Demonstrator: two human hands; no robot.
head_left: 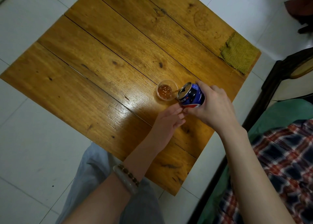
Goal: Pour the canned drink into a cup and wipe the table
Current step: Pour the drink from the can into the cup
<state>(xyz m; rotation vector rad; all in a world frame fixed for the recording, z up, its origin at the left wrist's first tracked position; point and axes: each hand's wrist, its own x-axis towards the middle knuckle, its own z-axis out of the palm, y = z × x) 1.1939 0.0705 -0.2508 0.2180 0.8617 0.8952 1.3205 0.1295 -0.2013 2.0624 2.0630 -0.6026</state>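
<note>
Cola runs in a thin thread from the tilted blue can (pixel 191 95) into the clear plastic cup (pixel 166 91), which stands upright on the wooden plank surface (pixel 101 62) and already holds some bubbly brown drink. The can leans with its opened mouth just over the cup's near rim. The right hand (pixel 213 103) grips it from behind, fingers curled over the upper side and thumb tucked beneath, so the can juts out beyond the knuckles toward the cup. The left hand (pixel 169 120) lies low over the surface just beside and below the can, its fingers straight and together, holding nothing; the fingertips reach the can's lower edge and the right thumb, though whether they touch is unclear. A jade-coloured bangle and a beaded bracelet (pixel 128 178) circle the left wrist. A green woven cloth (pixel 238 54) lies flat at the surface's far right corner, well apart from cup and can. White floor tiles (pixel 25 139) surround the surface.
</note>
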